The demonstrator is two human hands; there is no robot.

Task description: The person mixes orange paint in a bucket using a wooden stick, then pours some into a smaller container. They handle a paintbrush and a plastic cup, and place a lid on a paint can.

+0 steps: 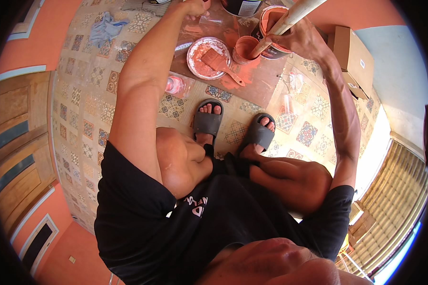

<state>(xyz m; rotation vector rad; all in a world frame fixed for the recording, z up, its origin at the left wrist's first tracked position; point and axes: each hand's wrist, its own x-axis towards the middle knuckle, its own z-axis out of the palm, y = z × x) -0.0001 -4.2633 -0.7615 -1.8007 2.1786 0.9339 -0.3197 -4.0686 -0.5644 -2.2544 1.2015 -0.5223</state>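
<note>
My right hand (302, 40) is wrapped around a pale wooden pole (292, 18), whose lower end comes down at a small orange-smeared cup (245, 49). Behind that cup stands a dark paint bucket (272, 21) coated orange inside. My left hand (196, 7) is at the top edge of the picture with its fingers curled; what they hold, if anything, I cannot make out. Between my arms, a flat paintbrush (216, 61) covered in orange paint lies across a round white lid (193, 66), its handle sticking out over the rim.
A paint-splashed brown board (266, 88) lies on the patterned tile floor (88, 128) beyond my sandalled feet. Another dark bucket (242, 7) stands at the top. A cardboard box (352, 57) is at right, a light blue cloth (107, 29) at far left. Clear plastic wrappers (179, 85) lie around.
</note>
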